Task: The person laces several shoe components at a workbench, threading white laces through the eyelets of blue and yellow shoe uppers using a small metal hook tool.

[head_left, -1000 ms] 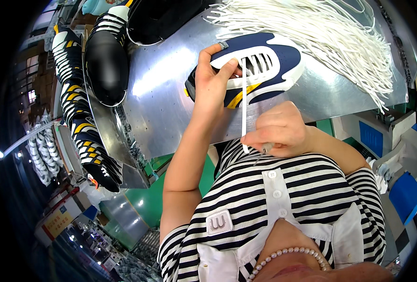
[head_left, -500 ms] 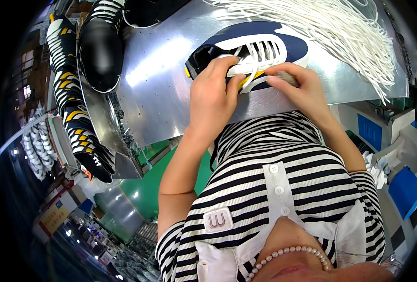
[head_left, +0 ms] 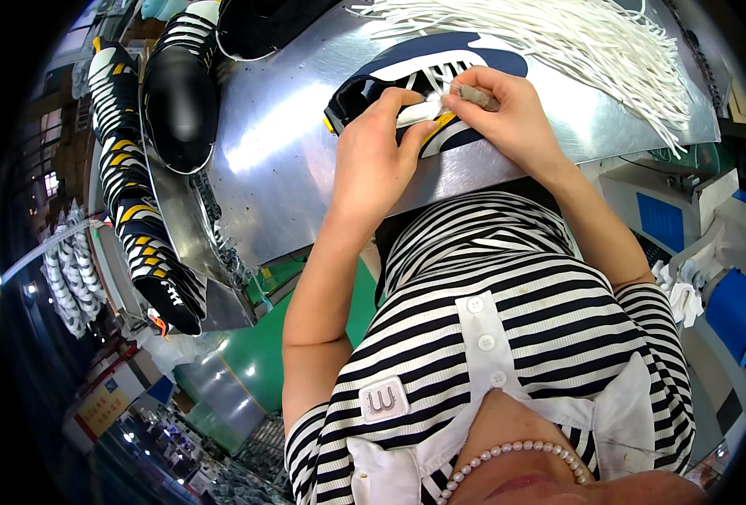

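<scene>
Left fingers (head_left: 392, 103) pinch a shoe (head_left: 419, 63), right fingers (head_left: 479, 77) a tool (head_left: 479, 98); metal table (head_left: 280, 156) shines above green floor (head_left: 263, 362).

Left fingers (head_left: 392, 103) grip navy shoe (head_left: 415, 66) | right fingers (head_left: 484, 77) hold tool (head_left: 477, 97) | white laces (head_left: 575, 59) heaped beyond

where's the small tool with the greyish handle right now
In the head view's upper middle, the tool is in the right hand, over the navy shoe, just right of the left hand.
</scene>
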Available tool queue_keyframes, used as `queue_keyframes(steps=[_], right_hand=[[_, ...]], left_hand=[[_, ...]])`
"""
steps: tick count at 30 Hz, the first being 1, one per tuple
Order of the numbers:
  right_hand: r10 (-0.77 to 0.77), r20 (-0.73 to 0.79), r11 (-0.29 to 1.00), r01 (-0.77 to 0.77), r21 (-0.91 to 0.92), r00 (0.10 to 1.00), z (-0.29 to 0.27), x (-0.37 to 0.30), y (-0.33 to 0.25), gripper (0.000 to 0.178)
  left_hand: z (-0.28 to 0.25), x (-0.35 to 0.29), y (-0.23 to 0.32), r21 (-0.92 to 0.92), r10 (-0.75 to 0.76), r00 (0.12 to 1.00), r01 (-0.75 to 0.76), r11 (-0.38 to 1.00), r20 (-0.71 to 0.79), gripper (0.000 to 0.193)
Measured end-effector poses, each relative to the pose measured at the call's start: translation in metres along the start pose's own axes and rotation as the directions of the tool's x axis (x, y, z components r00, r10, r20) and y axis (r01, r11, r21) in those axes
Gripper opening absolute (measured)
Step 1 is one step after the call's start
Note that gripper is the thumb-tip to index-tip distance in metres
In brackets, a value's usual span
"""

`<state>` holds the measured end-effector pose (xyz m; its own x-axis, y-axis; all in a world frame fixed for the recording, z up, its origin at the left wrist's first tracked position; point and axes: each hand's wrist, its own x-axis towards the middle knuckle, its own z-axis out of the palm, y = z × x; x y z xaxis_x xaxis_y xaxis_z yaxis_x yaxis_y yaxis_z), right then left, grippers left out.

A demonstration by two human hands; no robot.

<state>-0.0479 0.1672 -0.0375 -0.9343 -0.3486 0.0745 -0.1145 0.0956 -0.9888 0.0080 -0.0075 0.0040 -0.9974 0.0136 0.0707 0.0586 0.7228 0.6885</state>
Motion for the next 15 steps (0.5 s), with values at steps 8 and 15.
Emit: queue_keyframes(steps=[8,15], right_hand=[[0.003,0.059,1.000,-0.003,-0.005,0.998,-0.012,-0.022,-0.008,0.023],[0.101,0.138,0.993,-0.091,-0.079,0.985,-0.020,-0.032,-0.006,0.016]], left_hand=[[0.011,0.002,0.008,0.200,-0.097,0.992,0.111,0.973,-0.077,0.036],[0.014,0.000,0.009,0.213,-0.081,0.993,0.097,0.972,-0.081,0.034]])
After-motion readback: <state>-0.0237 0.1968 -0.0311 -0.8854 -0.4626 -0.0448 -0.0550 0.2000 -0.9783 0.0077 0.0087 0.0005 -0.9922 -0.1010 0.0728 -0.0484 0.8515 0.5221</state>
